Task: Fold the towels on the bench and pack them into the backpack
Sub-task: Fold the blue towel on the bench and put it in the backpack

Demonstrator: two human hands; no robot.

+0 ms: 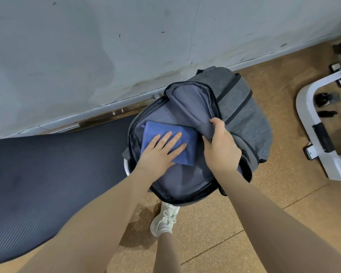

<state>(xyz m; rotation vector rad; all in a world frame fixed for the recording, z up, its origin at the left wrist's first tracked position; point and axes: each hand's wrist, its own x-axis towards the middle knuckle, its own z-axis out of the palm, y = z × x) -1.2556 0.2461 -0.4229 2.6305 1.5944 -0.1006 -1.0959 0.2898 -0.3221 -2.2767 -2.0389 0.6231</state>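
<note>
Blue folded towel point(185, 146) lies inside the main compartment of the grey backpack point(248, 119), against the grey lining, toward the upper left of the opening. Backpack is unzipped and spread wide, resting partly on the dark ribbed counter point(47, 174) and overhanging the cork-coloured floor point(215, 233). Left hand point(159, 152) lies flat on the towel, fingers point(175, 137) straight and spread, pressing down; nothing curled round the cloth. Right hand point(220, 146) grips the edge of the backpack's opened flap point(193, 107), fingers curled round the lining fabric, thumb on top, holding the flap up and away from the compartment. A ring shows on the right hand. Below the bag, one white sneaker point(165, 219) stands on the floor. White metal frame point(313, 125) sits at right, well apart from the bag. Pale wall point(106, 46) runs behind.
</note>
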